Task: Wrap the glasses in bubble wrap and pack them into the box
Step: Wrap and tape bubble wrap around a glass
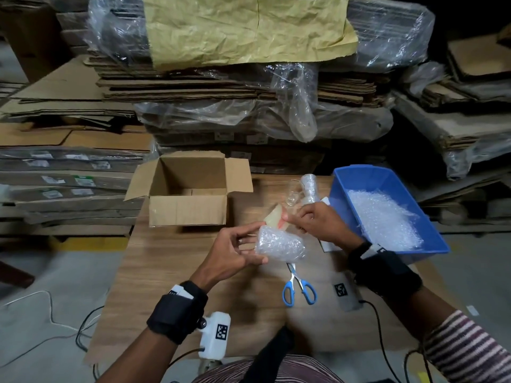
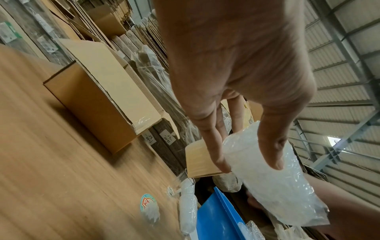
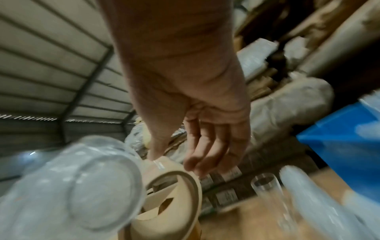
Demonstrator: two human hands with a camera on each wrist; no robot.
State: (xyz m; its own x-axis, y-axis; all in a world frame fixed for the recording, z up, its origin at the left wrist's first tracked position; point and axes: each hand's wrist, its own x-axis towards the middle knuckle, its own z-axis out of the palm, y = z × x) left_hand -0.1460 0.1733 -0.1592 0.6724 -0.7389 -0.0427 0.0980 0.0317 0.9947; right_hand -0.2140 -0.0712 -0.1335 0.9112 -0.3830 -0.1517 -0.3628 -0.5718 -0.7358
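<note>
Left hand [image 1: 235,251] clasping bubble-wrapped glass [image 1: 279,246], right hand [image 1: 318,222] pinching tape roll [image 3: 170,194], roll's core only in wrist view

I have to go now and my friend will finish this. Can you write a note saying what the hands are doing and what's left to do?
Left hand grips a glass wrapped in bubble wrap above the table.
Right hand pinches the tape roll against it.
Done: one wrapped glass already stands by the blue bin.
Left: probably tape this one, wrap the bare glass, pack all into the open box, which looks empty. Spare wrap is in the bin; scissors lie nearby.
</note>
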